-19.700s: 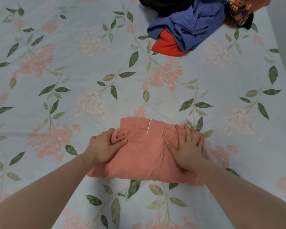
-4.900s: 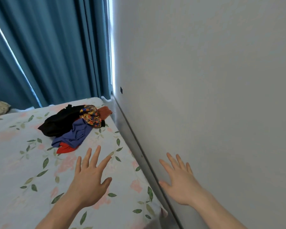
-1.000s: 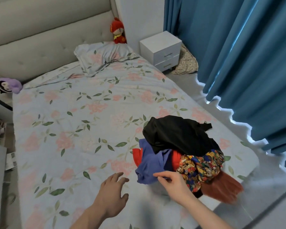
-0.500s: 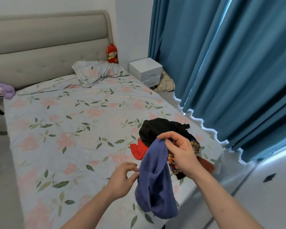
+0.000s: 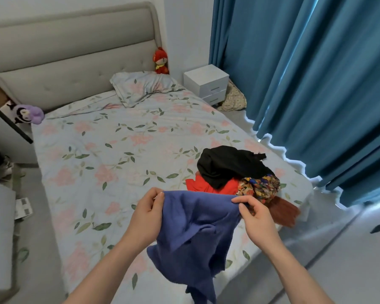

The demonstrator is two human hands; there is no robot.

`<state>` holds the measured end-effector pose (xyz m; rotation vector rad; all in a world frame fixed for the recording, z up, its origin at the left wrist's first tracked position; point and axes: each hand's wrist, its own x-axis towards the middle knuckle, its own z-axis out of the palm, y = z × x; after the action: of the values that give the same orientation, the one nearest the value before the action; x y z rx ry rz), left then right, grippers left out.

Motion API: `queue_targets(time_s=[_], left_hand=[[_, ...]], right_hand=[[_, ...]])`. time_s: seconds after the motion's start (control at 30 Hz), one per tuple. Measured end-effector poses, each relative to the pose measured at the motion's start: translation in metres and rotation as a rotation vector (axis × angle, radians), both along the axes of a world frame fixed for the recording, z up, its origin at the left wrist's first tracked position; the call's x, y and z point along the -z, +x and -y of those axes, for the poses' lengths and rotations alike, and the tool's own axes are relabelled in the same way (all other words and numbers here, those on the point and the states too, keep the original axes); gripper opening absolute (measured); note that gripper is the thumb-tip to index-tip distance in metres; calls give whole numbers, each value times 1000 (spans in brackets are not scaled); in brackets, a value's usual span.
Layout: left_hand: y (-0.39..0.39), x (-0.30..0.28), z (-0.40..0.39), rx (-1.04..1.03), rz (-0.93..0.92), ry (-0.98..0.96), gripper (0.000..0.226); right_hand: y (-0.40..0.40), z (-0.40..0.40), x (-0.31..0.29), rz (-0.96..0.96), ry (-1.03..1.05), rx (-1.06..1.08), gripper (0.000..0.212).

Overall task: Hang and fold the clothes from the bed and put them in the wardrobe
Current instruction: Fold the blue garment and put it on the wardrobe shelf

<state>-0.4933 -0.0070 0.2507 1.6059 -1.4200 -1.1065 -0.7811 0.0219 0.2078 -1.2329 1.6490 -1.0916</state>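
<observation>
- The left hand point(image 5: 148, 212) and the right hand point(image 5: 256, 216) each pinch one end of the top edge of a blue garment point(image 5: 195, 233), which hangs crumpled between them above the foot edge of the bed point(image 5: 92, 163).
- To do this step well, I would pull the two pinched ends apart until the top edge is taut, give a shake so the bunched lower part drops straight, then find the seams before laying it flat.
- The open stretch of bedspread toward the left edge looks the best place to spread and fold it.
- The other clothes sit in a pile point(image 5: 239, 176) near the right foot corner: a black piece on top, red, patterned and rust-coloured cloth under and beside it.
- That pile lies just behind the hanging cloth, so the blue garment should go down clear of it.
- A pillow point(image 5: 140, 86) lies at the head edge; a white nightstand point(image 5: 206, 82) and blue curtains point(image 5: 305, 84) stand beyond the right edge.
- No wardrobe is in view.
</observation>
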Motion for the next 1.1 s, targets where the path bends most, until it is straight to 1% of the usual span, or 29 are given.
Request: queue_targets(time_s=[0.07,0.13,0.2,0.27,0.37,0.43,0.47,0.57,0.63,0.67,0.73,0.77,0.8,0.9,0.97,1.03,1.1], left_hand=[[-5,-7,3,-7,-14,-2,37],[-10,-12,5,-10,-28,15,42],[-15,-17,7,-5,-38,31,35],[-21,-21,13,-1,-27,36,34],[-29,-30,23,6,-32,25,33],[-29,-35,30,20,-7,26,33],[-27,-37,32,39,7,31,33],[-16,-41,34,99,2,48,34],[-2,-43,32,112,-25,63,33],[7,-43,31,113,-37,71,33],[29,-38,29,109,-52,86,33],[41,-36,29,106,-59,94,34],[55,-32,29,96,-71,101,34],[99,-22,29,48,-52,98,31],[129,-12,28,44,49,67,22],[158,-1,15,110,154,61,11],[182,10,-10,235,186,85,6]], right_hand=[[7,-1,10,-38,42,-26,34],[17,-5,14,-70,66,-74,34],[31,-14,12,-40,88,-173,41],[47,-21,7,34,154,-280,48],[66,-21,-3,116,198,-341,63],[73,-15,-8,107,167,-350,73],[75,-13,-9,52,111,-360,73],[83,-5,-7,-183,-101,-404,63],[96,-2,-7,-266,-147,-440,57],[105,-1,-6,-291,-167,-445,51],[124,-1,-4,-319,-195,-419,29],[132,-3,-4,-311,-176,-397,18],[140,-6,-5,-293,-139,-381,11],[166,-14,-14,-140,-59,-297,10],[188,-18,-26,-68,-85,-198,14],[214,-27,-38,-33,-97,-149,14],[239,-41,-47,-5,-69,-113,14]])
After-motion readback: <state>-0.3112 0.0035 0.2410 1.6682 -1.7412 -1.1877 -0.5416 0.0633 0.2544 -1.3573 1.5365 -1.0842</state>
